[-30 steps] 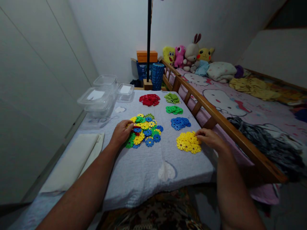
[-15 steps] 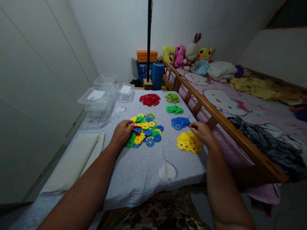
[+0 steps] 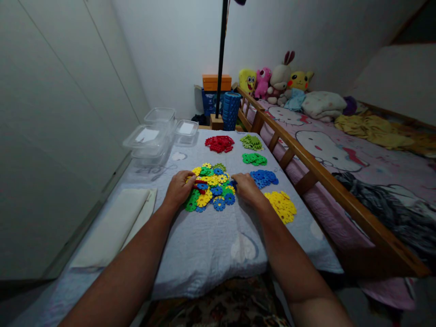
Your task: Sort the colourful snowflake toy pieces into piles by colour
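A mixed heap of plastic snowflake discs (image 3: 219,190), yellow, blue and green, lies on the cloth-covered table between my hands. My left hand (image 3: 180,188) is at the heap's left edge, fingers closed around the ends of red plastic pieces (image 3: 200,182). At the heap's right edge, the fingers of my right hand (image 3: 247,187) pinch a blue snowflake disc (image 3: 233,183), mostly hidden by them. Sorted piles sit to the right: blue discs (image 3: 264,178), yellow discs (image 3: 282,206), green discs (image 3: 255,159) and light green pieces (image 3: 251,142). Red pieces (image 3: 220,144) form a pile at the back.
Clear plastic containers (image 3: 150,136) are stacked at the table's back left. A folded white cloth (image 3: 112,227) lies at front left. A wooden bed rail (image 3: 306,159) runs along the right side. Behind the table stands a black pole (image 3: 221,59) on a wooden base.
My right hand has moved left from between the blue and yellow piles to the mixed heap. My left hand stays at the heap. The whole view has shifted slightly.
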The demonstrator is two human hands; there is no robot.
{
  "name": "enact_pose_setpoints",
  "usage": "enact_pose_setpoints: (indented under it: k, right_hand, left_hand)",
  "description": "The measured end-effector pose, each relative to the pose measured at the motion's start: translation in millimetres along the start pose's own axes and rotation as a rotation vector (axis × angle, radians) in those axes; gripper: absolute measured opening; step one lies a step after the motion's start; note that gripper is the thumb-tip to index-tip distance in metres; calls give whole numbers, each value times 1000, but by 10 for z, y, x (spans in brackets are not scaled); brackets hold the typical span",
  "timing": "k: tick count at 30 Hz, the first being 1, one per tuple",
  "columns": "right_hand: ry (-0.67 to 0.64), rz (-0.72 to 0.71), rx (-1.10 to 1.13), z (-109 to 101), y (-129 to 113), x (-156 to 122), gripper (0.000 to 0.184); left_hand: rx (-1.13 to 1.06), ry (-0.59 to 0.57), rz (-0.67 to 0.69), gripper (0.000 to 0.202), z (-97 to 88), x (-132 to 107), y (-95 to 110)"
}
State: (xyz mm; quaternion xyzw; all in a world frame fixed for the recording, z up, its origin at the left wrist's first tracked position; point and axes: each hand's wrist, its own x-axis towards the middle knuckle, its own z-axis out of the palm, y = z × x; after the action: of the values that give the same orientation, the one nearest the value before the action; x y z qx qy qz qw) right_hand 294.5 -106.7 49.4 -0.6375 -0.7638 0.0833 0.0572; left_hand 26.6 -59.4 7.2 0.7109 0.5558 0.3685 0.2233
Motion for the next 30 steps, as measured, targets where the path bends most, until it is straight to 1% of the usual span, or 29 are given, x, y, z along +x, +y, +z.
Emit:
enact_pose_setpoints:
  k: [4, 8, 11, 14, 16, 19, 22, 24, 26, 30]
  right_hand:
    - [-1, 12, 0, 34, 34, -18, 42]
    - [19, 17, 30, 21, 61, -23, 33]
    - [39, 15, 135, -34, 134, -26, 27]
    - [52, 34, 269, -145, 292, -35, 21]
    - [98, 82, 318, -234, 432, -42, 16]
    - [213, 186, 339, -338, 636, -51, 14]
    - [319, 297, 315, -361, 776, -46, 17]
    - [364, 359, 288, -335, 823, -37, 19]
    - [383, 395, 262, -295, 835, -27, 19]
    - [361, 432, 213, -236, 790, -6, 17]
  left_hand:
    - [7, -9, 5, 41, 13, 10, -5]
    - [9, -13, 14, 41, 11, 10, -2]
    - [6, -12, 19, 41, 3, 4, 3]
    - [7, -6, 17, 41, 5, 5, -6]
    - [11, -8, 18, 42, 11, 9, -14]
    - [18, -10, 24, 41, 15, 13, -17]
    - [17, -12, 25, 41, 12, 10, -7]
    - [13, -10, 23, 41, 9, 5, 0]
    - [10, -9, 18, 42, 8, 3, 2]
    - [13, -15, 19, 42, 12, 3, -7]
